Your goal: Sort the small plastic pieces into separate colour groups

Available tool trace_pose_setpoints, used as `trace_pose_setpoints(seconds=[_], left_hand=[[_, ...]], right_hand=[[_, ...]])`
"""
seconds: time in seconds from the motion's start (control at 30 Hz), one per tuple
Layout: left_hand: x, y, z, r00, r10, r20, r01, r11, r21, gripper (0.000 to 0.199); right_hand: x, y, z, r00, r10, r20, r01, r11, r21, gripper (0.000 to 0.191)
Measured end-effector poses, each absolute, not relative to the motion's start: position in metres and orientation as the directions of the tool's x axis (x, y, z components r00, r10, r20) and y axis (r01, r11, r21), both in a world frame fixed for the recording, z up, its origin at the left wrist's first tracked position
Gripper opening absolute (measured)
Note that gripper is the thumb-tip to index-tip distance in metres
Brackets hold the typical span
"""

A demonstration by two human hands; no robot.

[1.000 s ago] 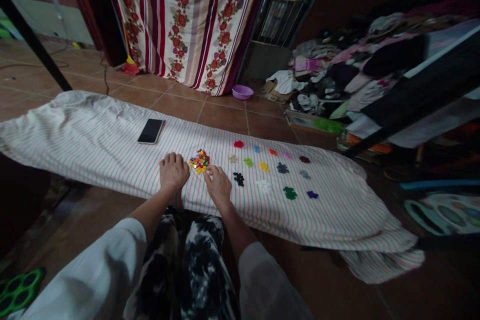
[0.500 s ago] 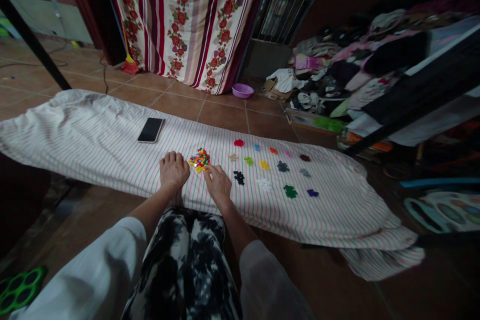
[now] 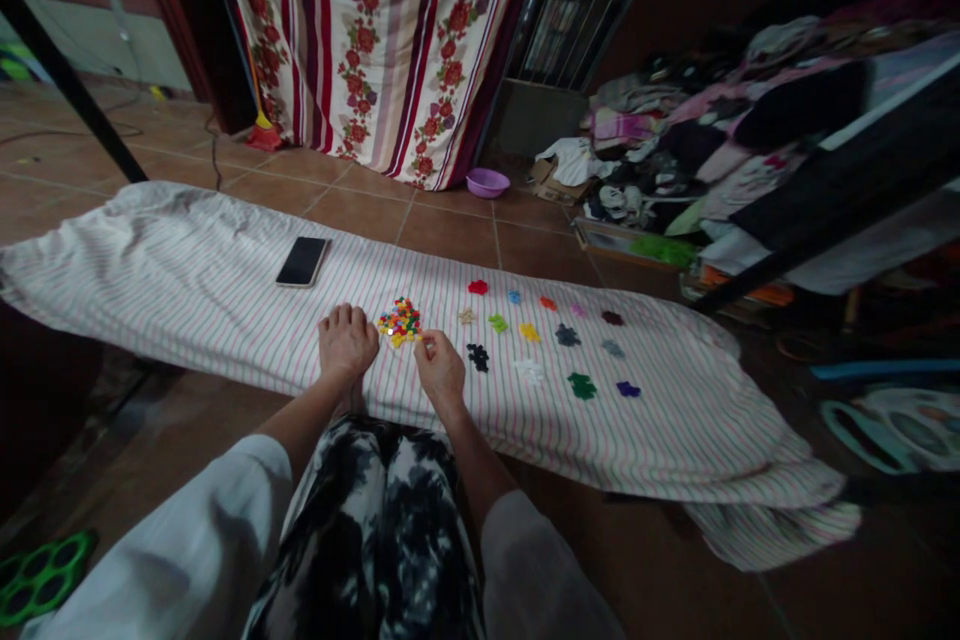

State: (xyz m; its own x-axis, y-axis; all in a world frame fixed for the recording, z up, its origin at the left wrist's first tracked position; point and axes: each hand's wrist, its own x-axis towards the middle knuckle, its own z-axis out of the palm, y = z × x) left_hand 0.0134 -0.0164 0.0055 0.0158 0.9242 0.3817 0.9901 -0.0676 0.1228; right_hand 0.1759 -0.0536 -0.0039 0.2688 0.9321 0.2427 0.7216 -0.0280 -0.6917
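A striped cloth (image 3: 187, 280) lies across the floor, with a mixed heap of small colourful plastic pieces (image 3: 400, 322) on it. My left hand (image 3: 346, 342) rests on the cloth just left of the heap, holding nothing. My right hand (image 3: 440, 370) sits just right of the heap, thumb and forefinger pinched together. Anything between them is too small to tell. Several small single-colour piles spread to the right, among them a red pile (image 3: 478, 287), a black pile (image 3: 478, 356) and a dark green pile (image 3: 581, 385).
A black smartphone (image 3: 302, 262) lies on the cloth left of my hands. Beyond the cloth are a tiled floor (image 3: 450, 235), a purple basin (image 3: 487, 183) and a floral curtain (image 3: 375, 50). A heap of clothes (image 3: 697, 130) and a black metal frame (image 3: 847, 180) stand at right.
My right hand's fingertips have moved slightly right, away from the heap, and have pinched together. My left hand stays in place. The view has shifted slightly.
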Motion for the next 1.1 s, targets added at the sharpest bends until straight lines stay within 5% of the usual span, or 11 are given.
trace_pose_setpoints(seconds=[0.7,1.1], left_hand=[[0.015,-0.018,0.011,0.023,0.934,0.357,0.997,-0.048,0.062,0.028],[0.016,-0.020,0.014,0.012,0.939,0.345,0.996,-0.041,0.078,0.028]], right_hand=[[0.183,-0.060,0.001,0.255,0.927,0.276,0.652,0.047,-0.757,0.035],[0.238,-0.043,0.003,0.384,0.873,0.301,0.409,0.132,-0.903,0.026]])
